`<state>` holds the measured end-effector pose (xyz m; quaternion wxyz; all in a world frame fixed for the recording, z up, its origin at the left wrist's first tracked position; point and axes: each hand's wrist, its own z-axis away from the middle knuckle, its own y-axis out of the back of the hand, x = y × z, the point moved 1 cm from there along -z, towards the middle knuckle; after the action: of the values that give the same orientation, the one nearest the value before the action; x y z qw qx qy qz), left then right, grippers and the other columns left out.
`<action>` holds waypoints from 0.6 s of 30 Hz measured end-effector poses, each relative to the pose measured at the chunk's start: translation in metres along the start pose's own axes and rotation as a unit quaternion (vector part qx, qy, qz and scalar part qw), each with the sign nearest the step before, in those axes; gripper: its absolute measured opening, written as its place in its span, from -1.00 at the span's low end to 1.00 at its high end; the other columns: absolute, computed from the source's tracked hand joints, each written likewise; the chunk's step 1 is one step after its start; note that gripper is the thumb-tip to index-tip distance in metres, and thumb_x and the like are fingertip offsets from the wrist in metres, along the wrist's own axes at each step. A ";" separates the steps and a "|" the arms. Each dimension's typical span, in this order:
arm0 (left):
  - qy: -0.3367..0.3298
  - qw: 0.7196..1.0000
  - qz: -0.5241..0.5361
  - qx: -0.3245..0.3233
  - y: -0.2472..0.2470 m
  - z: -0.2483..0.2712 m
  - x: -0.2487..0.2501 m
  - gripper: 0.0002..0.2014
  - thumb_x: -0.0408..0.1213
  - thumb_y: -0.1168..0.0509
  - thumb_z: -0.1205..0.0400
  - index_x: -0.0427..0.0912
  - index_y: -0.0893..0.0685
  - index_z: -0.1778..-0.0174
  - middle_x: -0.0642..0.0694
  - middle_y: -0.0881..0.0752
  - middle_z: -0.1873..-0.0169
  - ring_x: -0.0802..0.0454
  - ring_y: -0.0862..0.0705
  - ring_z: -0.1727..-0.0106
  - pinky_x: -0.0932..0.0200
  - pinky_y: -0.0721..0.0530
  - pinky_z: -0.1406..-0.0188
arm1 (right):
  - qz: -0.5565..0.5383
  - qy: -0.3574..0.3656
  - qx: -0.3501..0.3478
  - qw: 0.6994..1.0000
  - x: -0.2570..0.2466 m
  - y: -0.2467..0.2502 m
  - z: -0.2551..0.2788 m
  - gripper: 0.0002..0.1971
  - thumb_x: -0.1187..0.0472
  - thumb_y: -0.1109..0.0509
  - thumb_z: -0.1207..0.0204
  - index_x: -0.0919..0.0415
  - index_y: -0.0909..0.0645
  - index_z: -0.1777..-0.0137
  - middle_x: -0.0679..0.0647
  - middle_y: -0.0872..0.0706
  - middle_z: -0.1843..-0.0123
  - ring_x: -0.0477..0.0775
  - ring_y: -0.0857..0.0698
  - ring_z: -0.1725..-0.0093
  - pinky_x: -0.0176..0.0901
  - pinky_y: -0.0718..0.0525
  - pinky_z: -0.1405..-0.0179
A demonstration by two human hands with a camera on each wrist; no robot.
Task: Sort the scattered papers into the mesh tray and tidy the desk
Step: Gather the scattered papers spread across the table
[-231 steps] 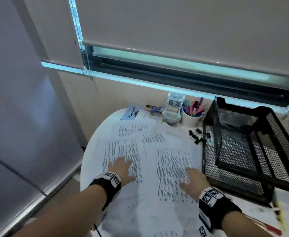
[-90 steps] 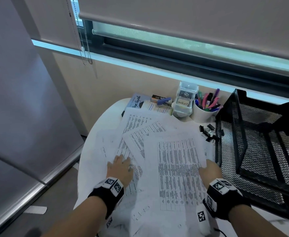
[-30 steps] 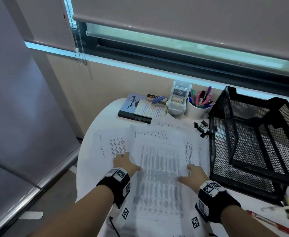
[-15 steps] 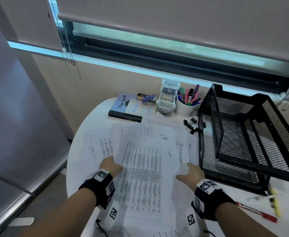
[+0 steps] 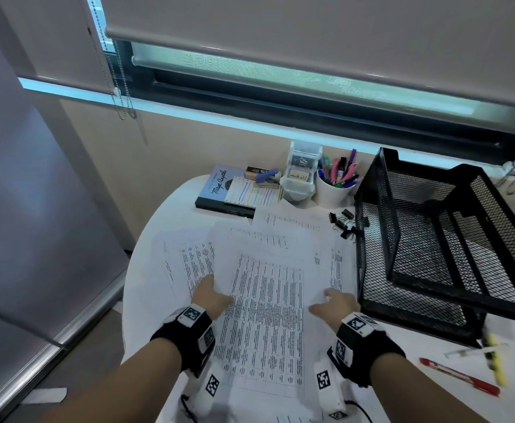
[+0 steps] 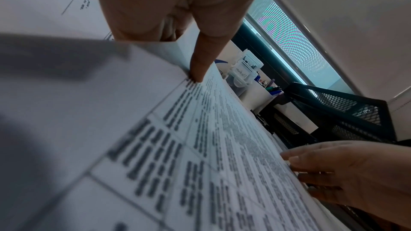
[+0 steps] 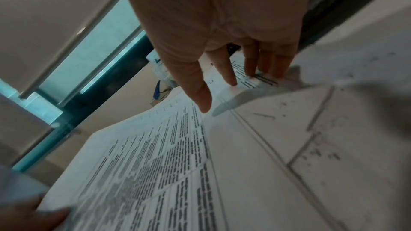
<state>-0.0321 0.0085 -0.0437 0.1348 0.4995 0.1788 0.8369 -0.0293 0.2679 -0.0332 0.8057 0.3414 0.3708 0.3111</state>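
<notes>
Papers printed with tables lie fanned across the round white counter, long axis running away from the person, as both hands close on the top sheets from either side. The left hand has its fingers tucked under the left edge, forefinger pressing on top; the right hand spreads straight fingers flat on the right margin, gripping nothing. The empty mesh tray stands just beside the right hand, the nearer one. Motion blur makes the print unreadable, and how many sheets are gathered cannot be told.
</notes>
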 end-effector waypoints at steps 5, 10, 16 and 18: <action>0.001 1.000 0.024 0.008 0.004 0.002 -0.004 -0.52 -0.52 -0.45 -0.42 -0.36 -0.53 -0.27 -0.29 -0.66 -0.15 -0.13 -0.61 -0.08 0.08 -0.57 -0.09 | -0.066 0.015 -0.010 0.998 -0.003 -0.001 0.000 -0.24 0.02 -0.53 -0.25 0.31 -0.38 -0.42 0.24 -0.60 -0.25 0.26 -0.66 -0.18 0.14 -0.68 -0.18; 0.006 1.000 0.023 -0.019 0.006 0.002 -0.007 -0.59 -0.54 -0.45 -0.42 -0.37 -0.62 -0.20 -0.33 -0.70 -0.10 -0.20 -0.67 -0.05 0.01 -0.65 -0.06 | -0.141 0.056 -0.033 0.988 -0.004 -0.002 0.002 -0.50 0.26 -0.52 -0.40 0.35 -0.45 -0.29 0.24 -0.62 -0.22 0.16 -0.65 -0.08 -0.18 -0.65 0.16; -0.015 1.000 0.018 0.018 0.010 -0.002 -0.001 -0.78 -0.56 -0.29 -0.51 -0.11 -0.55 0.18 -0.10 -0.60 0.25 -0.06 -0.54 0.04 0.14 -0.50 0.14 | 0.021 0.051 -0.014 0.998 -0.006 0.002 -0.001 -0.51 0.02 -0.45 -0.40 0.24 -0.52 -0.27 0.16 -0.60 -0.20 0.14 -0.59 -0.21 -0.08 -0.64 -0.21; -0.013 0.999 0.009 0.030 0.016 -0.005 -0.004 -0.76 -0.55 -0.29 -0.51 -0.19 -0.55 -0.01 -0.18 -0.61 0.11 -0.06 -0.54 0.03 0.12 -0.48 0.08 | 0.107 0.008 -0.001 0.994 0.000 0.000 -0.002 -0.19 -0.12 -0.43 -0.37 0.29 -0.27 -0.52 0.27 -0.33 -0.52 0.26 -0.33 -0.51 0.04 -0.41 -0.48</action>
<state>-0.0348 -0.0080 -0.0425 0.1141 0.5156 0.1978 0.8258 -0.0312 0.2683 -0.0341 0.7649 0.3763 0.3383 0.3986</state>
